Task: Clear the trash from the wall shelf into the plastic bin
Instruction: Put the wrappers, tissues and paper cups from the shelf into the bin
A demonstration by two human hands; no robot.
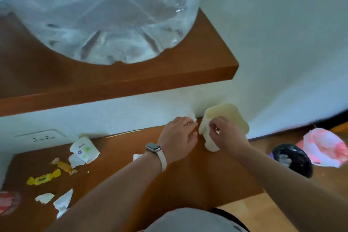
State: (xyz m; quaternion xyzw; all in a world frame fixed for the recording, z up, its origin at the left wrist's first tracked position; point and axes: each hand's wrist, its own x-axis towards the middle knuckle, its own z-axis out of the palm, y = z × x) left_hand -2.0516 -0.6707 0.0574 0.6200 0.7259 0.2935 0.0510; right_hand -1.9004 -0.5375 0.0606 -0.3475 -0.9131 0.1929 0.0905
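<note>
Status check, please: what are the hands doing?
Left hand pinches crumpled white tissue by the wall. Right hand grips tilted cream plastic bin. Yellow candy wrappers uncollected on wooden shelf.

Living quarters, by the evidence: wooden wall shelves [188, 184] fixed to a white wall [282, 43], a wall socket [42, 136], a wood-plank floor [263, 213] and rubbish bags [293, 158] lying on it.

Brown wall shelf [188, 184] with yellow candy wrappers [44, 177], tissue scraps [45, 198], a printed packet [84, 149], a thin stick [122, 133].
</note>
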